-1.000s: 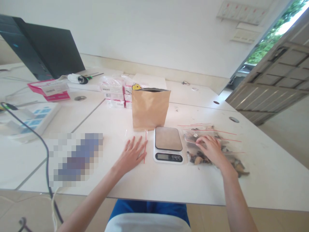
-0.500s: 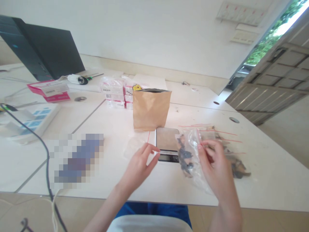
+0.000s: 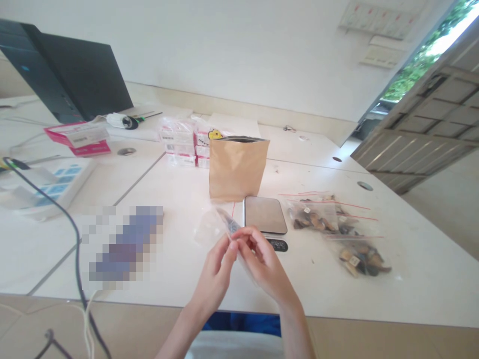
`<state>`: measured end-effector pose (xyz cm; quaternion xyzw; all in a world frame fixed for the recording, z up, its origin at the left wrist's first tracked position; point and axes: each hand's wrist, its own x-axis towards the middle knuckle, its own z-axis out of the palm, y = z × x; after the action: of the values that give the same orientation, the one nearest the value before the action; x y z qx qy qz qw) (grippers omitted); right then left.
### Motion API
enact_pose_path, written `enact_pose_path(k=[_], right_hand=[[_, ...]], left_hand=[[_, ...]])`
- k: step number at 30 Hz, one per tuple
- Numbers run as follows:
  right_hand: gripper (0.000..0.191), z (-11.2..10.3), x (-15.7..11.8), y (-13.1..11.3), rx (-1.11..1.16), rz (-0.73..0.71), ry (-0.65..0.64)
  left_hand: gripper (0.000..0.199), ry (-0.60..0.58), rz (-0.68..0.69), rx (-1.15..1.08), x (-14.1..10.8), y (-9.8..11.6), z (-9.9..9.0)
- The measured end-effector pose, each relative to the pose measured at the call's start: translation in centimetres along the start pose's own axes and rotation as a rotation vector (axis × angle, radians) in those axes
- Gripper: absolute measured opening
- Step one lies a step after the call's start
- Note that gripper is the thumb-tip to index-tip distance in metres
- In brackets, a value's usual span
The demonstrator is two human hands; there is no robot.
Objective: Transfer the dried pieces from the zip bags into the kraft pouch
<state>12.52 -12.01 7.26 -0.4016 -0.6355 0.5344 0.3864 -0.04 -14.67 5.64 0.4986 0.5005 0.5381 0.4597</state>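
My left hand (image 3: 220,259) and my right hand (image 3: 262,257) meet in front of the scale, both pinching the top edge of a clear zip bag (image 3: 226,219). Dark pieces show inside that bag, which is seen nearly edge-on and partly covered by my fingers. Just beyond my right hand lies a small digital scale (image 3: 265,214) with a bare metal plate. Behind it a brown paper pouch (image 3: 238,169) stands upright, its top open. A flat clear bag (image 3: 205,227) with a red line rests left of the scale.
Several filled zip bags (image 3: 364,257) lie at the right. Pink and white boxes (image 3: 177,144) are stacked behind the pouch. At the left are a blurred-out object (image 3: 127,244), a power strip (image 3: 62,187), a black cable (image 3: 71,219) and a black computer case (image 3: 86,75).
My right hand has carried the zip bag leftward from beside the filled bags to my left hand. My left hand has closed on the bag's edge.
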Motion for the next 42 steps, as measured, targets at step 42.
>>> enact_pose_path(k=[42], right_hand=[[0.030, 1.5, 1.4, 1.6, 0.257, -0.084, 0.549]], left_hand=[[0.036, 0.032, -0.048, -0.220, 2.3, 0.2, -0.6]])
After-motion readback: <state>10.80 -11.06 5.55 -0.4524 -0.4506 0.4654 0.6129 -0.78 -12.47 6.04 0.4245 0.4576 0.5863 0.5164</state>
